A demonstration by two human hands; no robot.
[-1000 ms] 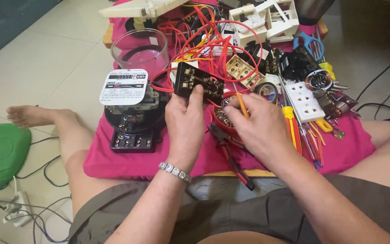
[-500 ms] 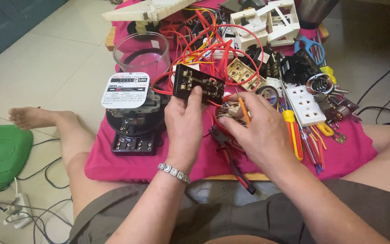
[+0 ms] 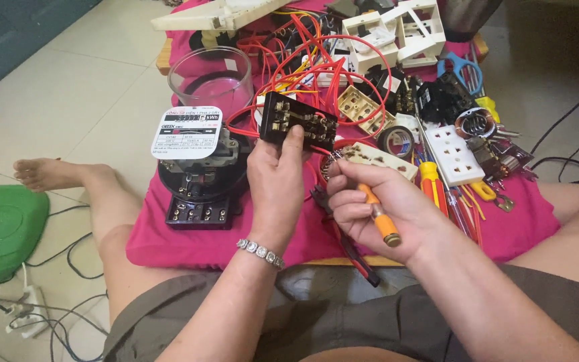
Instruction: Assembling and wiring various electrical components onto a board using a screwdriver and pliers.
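Pink cloth (image 3: 189, 234) below – my left hand (image 3: 276, 184) grips the black terminal block (image 3: 299, 122). Right hand (image 3: 370, 208) (just beside, lower right) holds the orange screwdriver (image 3: 380, 216), tip toward it.

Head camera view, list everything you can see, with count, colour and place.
terminal block: one, black, held up in left hand
screwdriver: one, orange handle, in right hand
electricity meter: one, black, cloth's left
glass cover: one, clear, behind meter
cloth: one, pink, under everything
wires: several, red, middle back
socket strip: one, white, right
tape roll: one, black, centre
pliers: one, red-black, near edge
left hand: one, bracelet on wrist
right hand: one, fingers curled around screwdriver
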